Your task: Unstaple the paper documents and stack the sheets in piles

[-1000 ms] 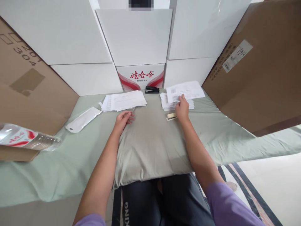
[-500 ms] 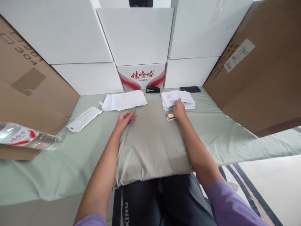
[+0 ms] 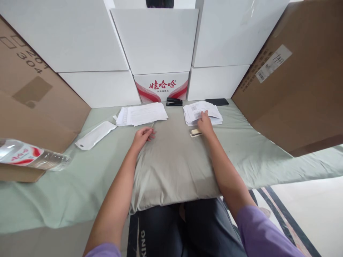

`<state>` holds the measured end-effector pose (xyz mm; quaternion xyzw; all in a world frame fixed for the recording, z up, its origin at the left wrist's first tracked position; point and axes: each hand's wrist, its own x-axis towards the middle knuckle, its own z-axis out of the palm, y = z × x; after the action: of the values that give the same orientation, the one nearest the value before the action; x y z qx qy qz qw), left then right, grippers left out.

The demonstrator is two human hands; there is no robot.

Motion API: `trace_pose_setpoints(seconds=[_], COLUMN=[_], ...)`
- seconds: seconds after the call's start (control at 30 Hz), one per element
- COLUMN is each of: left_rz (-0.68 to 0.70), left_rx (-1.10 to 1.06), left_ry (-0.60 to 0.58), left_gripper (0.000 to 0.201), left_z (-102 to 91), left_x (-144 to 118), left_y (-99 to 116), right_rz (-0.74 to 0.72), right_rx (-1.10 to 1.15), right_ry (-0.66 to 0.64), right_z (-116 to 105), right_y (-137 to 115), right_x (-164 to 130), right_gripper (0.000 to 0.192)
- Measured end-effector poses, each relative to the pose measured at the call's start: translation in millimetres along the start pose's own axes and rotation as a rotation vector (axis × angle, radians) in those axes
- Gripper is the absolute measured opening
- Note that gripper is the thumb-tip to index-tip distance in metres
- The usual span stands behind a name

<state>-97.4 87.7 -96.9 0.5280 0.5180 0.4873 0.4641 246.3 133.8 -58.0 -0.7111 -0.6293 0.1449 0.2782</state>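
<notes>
Right hand [image 3: 205,124]: here it is, fingers bent over the top sheet [image 3: 197,106] of the right paper pile [image 3: 188,119]; pinching or just resting, I can't tell.
Left hand [image 3: 143,138]: fingers half curled, a thin strip [image 3: 153,125] right at their tips; gripped or merely near, can't say.
Right paper pile: just right of the black stapler [image 3: 174,102] and a touch nearer the person, edges uneven.
Cream stapler [image 3: 196,132]: nearer the person than the black stapler, off to its right, beside the right hand.
Left paper pile [image 3: 144,113]: over left of the black stapler, staggered too.
Dark slab [image 3: 219,102]: right of the black stapler, beyond the right paper pile.
White pouch [image 3: 95,135]: well left of the black stapler, lying aslant.
Bottle [image 3: 32,156]: far left of the black stapler, cut by the view's edge.
White cartons [image 3: 158,41]: stacked behind the black stapler.
Brown cartons [image 3: 300,89]: flanking it, both sides, well apart.
</notes>
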Motion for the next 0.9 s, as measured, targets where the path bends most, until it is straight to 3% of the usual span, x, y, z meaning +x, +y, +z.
trace_pose_setpoints(seconds=[0.17,0.37,0.6,0.9], left_rz=[0.009,0.025,0.046,0.034], left_rx=[0.006,0.021,0.039,0.041], left_ry=[-0.01,-0.022,-0.036,-0.001], left_gripper=[0.044,0.041,0.044,0.044], left_z=[-0.1,1.1,-1.5,0.5], left_x=[1,0,3,0], left_y=[-1,-1,-9,-5], right_rz=[0.02,0.078,0.074,0.254], right_rx=[-0.086,-0.2,-0.092,0.004], right_ry=[-0.089,-0.12,-0.125,-0.032], right_z=[2,5,0,3], right_y=[-4,-5,-2,-21], right_x=[-3,-3,9,24], right_gripper=[0.049,0.051,0.046,0.051])
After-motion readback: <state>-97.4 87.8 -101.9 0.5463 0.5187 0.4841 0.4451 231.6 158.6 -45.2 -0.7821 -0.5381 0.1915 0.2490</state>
